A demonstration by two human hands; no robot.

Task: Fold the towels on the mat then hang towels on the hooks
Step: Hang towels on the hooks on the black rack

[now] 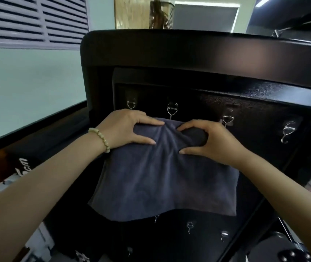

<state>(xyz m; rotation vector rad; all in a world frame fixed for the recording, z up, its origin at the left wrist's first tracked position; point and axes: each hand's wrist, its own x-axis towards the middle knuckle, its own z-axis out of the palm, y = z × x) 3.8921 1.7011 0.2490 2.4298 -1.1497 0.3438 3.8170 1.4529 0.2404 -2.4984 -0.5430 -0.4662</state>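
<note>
So the grey towel (162,178) is up against the black board (207,59), hanging flat with its bunched top at 12 o'clock and the bottom hem running side to side at 6 o'clock. It looks a bit wider than tall, so I'd call the long axis left-to-right. The left hand (126,127), the one with the bead bracelet (101,137), has index finger and thumb spread, with a gather of the top edge pinched between them. The right hand (211,140) is curled round a thick rolled-up bunch of the same edge, thumb underneath. The two hands sit close together, with a ridge of cloth puckered between them. Of the upper hooks (172,109), one sits just at 12 o'clock of the towel's top edge, its stem meeting the cloth. Another is right above the right hand, and one hangs bare well off at 3 o'clock. Lower hooks (190,226) peek out under the hem at 6 o'clock, with open board around them.
</note>
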